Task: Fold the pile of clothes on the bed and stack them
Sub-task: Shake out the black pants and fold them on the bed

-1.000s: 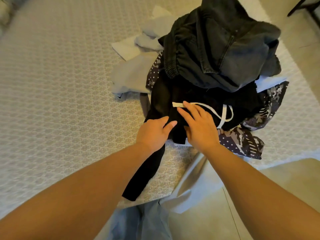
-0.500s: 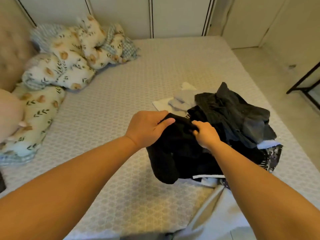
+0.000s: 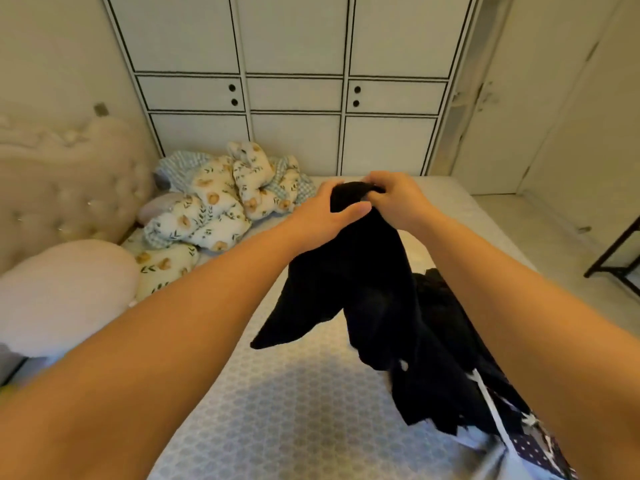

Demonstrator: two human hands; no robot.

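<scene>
Wardrobe: white panelled doors with black outlines fill the far wall, beyond the far edge of the bed.
Bed: pale mattress cover with a small honeycomb pattern; it runs from the near edge of the view to the wardrobe.
Headboard: beige, tufted, on the left side.
Pillows: a heap with a bear and leaf print lies by the headboard; a plain pink cushion sits nearer, at the left.
Floor: light tiles to the right of the bed, with a dark metal frame at the right edge.
Black garment: held up above the mattress, long axis running from the hands at the top down and to the right; one loose flap points down-left, the lower end reaches the pile.
Pile of clothes: at the bed's near right corner, mostly hidden behind the right forearm; dark fabric, a white stripe and a dotted navy print show.
Left hand: arm stretched forward, thumb and fingers clamped on the garment's top edge.
Right hand: just beside the left, touching the same bunched edge, fingers curled down around the cloth.
</scene>
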